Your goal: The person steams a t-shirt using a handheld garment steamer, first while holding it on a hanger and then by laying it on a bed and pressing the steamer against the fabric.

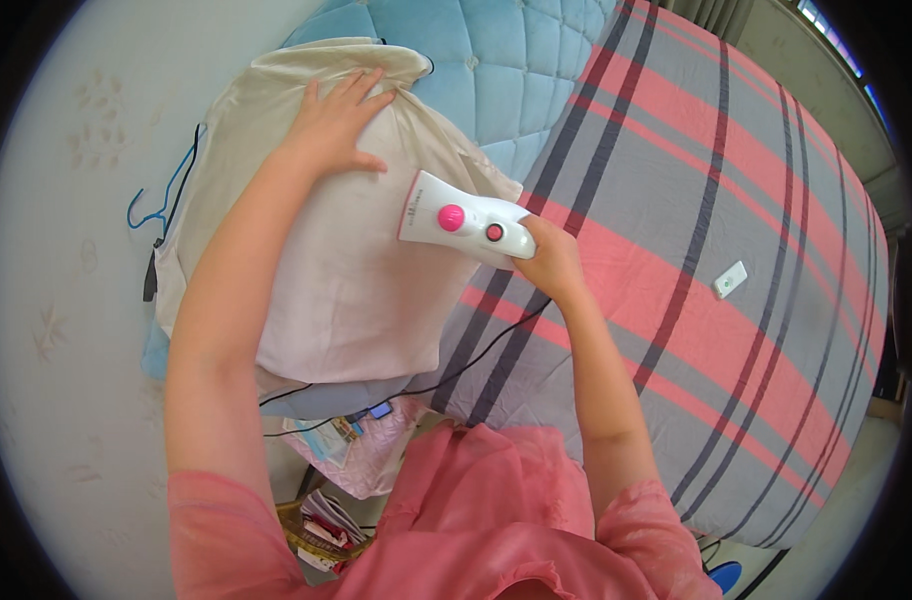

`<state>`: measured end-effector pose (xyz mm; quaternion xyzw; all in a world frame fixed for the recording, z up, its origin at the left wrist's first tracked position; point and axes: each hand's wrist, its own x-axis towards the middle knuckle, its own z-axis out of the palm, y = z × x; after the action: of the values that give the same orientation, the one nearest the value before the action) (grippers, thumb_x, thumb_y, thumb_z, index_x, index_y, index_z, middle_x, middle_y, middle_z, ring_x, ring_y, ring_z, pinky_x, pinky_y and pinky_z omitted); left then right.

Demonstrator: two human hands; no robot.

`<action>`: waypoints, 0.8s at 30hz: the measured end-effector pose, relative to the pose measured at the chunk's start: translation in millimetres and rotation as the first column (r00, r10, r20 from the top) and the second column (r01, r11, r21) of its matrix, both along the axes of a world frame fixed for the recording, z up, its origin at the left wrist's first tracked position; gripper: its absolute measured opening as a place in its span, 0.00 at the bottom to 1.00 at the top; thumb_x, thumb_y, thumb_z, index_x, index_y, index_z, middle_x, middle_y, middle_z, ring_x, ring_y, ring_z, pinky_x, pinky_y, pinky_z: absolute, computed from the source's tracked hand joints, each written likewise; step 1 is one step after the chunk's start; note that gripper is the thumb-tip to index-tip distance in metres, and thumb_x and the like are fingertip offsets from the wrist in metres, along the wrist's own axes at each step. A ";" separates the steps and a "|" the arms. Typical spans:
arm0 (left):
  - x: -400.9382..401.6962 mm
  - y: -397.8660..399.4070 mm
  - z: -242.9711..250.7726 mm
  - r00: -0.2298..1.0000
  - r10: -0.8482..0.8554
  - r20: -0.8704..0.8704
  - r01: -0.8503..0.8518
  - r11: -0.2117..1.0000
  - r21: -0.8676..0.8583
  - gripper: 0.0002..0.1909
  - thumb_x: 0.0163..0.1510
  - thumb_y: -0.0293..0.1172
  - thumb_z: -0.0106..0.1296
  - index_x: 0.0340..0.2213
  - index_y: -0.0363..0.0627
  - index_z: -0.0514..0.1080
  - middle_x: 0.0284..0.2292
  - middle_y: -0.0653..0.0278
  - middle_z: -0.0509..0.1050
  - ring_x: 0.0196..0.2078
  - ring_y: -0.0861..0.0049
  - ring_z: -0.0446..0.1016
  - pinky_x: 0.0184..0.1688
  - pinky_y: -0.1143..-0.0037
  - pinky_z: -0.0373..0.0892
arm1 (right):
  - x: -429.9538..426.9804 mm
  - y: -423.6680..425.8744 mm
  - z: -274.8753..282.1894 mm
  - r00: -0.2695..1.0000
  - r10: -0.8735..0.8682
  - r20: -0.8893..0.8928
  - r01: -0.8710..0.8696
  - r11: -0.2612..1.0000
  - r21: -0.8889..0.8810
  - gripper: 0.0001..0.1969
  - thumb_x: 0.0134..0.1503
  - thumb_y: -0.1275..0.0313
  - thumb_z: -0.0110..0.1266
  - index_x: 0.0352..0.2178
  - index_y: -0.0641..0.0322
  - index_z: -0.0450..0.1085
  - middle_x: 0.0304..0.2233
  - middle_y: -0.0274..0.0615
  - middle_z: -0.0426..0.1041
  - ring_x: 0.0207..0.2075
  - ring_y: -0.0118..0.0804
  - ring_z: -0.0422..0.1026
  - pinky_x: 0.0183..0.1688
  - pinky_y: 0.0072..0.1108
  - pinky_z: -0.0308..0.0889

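A cream satin-like garment is spread at the bed's left end, partly over a blue tufted headboard. My left hand lies palm down on its upper part, fingers spread, with creases around them. In my right hand is the handle of a white handheld garment steamer with pink buttons. Its wide head points left over the cloth; whether it touches the fabric I cannot tell. A blue clothes hanger with a hook sticks out past the garment's left edge.
A plaid sheet covers the bed on the right, with a small white remote control on it. A black cord runs below the garment. A pink quilted cloth and a basket are near my body. A patterned wall borders the left.
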<state>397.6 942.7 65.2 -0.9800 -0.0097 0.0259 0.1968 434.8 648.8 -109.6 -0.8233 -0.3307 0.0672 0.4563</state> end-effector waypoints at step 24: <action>-4.6 9.3 22.5 0.997 -0.002 -0.082 -0.009 0.991 -0.134 0.63 0.22 0.46 0.72 0.61 0.60 0.51 0.65 0.63 0.41 0.67 0.66 0.39 0.63 0.48 0.40 | 15.8 -16.2 35.7 0.997 -0.063 0.047 0.064 0.998 -0.011 0.12 0.43 0.70 0.57 0.32 0.60 0.70 0.31 0.49 0.74 0.35 0.52 0.73 0.36 0.34 0.68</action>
<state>392.9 952.0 87.7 -0.9892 -0.0016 0.0672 0.1306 450.6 632.6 -74.0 -0.8376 -0.3145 0.0355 0.4453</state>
